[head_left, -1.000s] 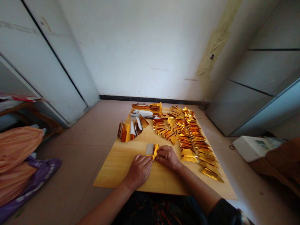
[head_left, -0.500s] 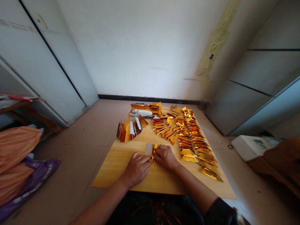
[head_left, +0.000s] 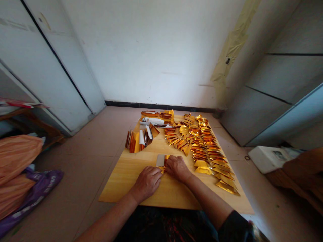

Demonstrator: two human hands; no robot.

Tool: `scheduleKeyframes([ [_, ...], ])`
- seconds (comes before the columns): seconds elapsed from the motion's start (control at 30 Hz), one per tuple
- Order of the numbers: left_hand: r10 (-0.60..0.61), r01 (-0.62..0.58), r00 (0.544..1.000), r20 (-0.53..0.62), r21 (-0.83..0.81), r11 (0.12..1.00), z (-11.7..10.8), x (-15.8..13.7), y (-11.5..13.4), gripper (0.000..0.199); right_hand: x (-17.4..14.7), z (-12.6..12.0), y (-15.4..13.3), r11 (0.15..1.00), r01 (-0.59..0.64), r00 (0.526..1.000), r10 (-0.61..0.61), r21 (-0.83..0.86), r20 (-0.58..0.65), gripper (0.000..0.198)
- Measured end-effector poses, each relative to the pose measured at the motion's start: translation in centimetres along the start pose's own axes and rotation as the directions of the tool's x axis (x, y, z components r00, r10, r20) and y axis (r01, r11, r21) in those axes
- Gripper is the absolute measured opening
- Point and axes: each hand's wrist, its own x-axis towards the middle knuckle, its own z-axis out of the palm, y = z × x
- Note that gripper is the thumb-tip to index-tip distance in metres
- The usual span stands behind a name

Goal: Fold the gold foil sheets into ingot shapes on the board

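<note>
A sheet of gold foil paper [head_left: 160, 160] lies on the wooden board in front of me, its pale side partly showing and its near end folded. My left hand [head_left: 148, 179] grips the near left corner, fingers bent together. On the right edge, my right hand [head_left: 178, 167] presses with curled fingers and covers much of that side. Rows of folded gold paper pieces [head_left: 202, 165] stand to the right of my hands. Further off on the left is a bunch of curved gold and white paper sheets [head_left: 139, 139].
The wooden board [head_left: 121, 186] carries more gold sheets [head_left: 167, 116] and a white bundle [head_left: 152, 121] at its far end. Orange and purple bags [head_left: 19, 161] lie at the left. A white box [head_left: 268, 158] stands on the right, near grey cabinets [head_left: 275, 87].
The fingers of my left hand have curled in and drawn closer together at the paper's near corner. My right hand has shifted only slightly on the paper's right side.
</note>
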Motion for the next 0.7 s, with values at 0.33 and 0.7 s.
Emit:
scheduleKeyframes([
  [0.33, 0.005, -0.005, 1.000, 0.016, 0.007, 1.000, 0.32, -0.11, 0.12, 0.029, 0.05, -0.11, -0.22, 0.999, -0.044, 0.999, 0.044, 0.019, 0.018, 0.019],
  [0.7, 0.017, -0.018, 0.999, 0.030, 0.042, 0.999, 0.23, 0.20, 0.36, 0.023, 0.23, 0.12, -0.25, 0.996, -0.087, 0.996, 0.087, 0.037, 0.005, 0.017],
])
